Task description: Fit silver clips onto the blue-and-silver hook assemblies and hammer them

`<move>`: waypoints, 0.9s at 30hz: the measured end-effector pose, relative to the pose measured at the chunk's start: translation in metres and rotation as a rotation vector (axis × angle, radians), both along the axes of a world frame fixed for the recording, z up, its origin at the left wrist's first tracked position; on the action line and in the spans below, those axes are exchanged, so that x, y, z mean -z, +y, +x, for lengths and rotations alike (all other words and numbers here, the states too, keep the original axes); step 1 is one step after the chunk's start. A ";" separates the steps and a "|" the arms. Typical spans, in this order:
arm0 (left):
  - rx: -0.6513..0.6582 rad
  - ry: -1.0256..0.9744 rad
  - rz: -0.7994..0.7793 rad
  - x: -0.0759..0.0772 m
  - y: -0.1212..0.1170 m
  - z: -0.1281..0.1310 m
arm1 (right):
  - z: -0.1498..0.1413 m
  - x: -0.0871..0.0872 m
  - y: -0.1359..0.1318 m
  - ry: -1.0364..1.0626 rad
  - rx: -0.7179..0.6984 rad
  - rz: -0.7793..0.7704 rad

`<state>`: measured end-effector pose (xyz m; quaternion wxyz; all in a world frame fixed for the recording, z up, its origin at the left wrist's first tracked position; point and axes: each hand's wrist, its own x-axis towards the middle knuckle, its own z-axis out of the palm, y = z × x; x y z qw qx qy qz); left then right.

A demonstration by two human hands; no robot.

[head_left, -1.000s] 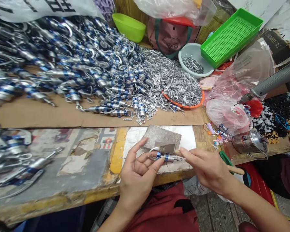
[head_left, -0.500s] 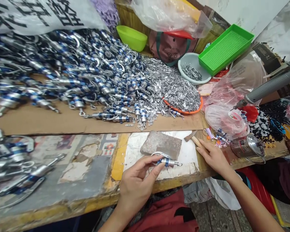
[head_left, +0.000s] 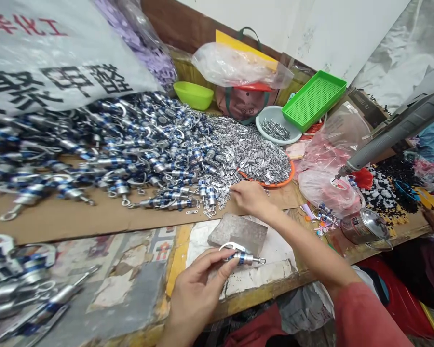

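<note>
My left hand (head_left: 198,284) pinches a silver and blue snap hook (head_left: 240,254) by its hook end, just above the front edge of a grey stone block (head_left: 238,231). My right hand (head_left: 248,196) reaches forward to the near edge of a pile of small silver link plates (head_left: 255,156) heaped on an orange dish. Its fingers are curled down onto the loose plates, and what they hold is hidden. A big heap of finished blue and silver snap hooks (head_left: 130,144) covers the brown cardboard behind.
A grey rotary tool (head_left: 386,137) juts in from the right above plastic bags (head_left: 325,185). A metal tin (head_left: 363,225) lies at the right edge. A green tray (head_left: 313,99), a pale bowl of pins (head_left: 277,127) and a green bowl (head_left: 193,94) stand at the back. More hooks (head_left: 18,274) lie at the left.
My right hand has left the wooden-handled tool at the right and reached forward to the link plates. The view has tilted up. My left hand keeps the snap hook.
</note>
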<state>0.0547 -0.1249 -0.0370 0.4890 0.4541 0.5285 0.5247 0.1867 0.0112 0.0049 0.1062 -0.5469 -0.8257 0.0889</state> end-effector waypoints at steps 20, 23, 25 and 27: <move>0.085 0.254 0.353 -0.009 0.007 -0.007 | 0.025 -0.009 -0.109 0.934 -0.157 -0.109; 0.095 0.260 0.415 -0.013 0.008 -0.006 | 0.022 -0.007 -0.109 0.965 -0.161 -0.129; 0.085 0.218 0.398 -0.014 0.008 -0.006 | 0.022 -0.007 -0.107 0.978 -0.158 -0.128; 0.075 0.169 0.336 -0.016 0.007 -0.007 | 0.023 -0.006 -0.109 0.964 -0.177 -0.089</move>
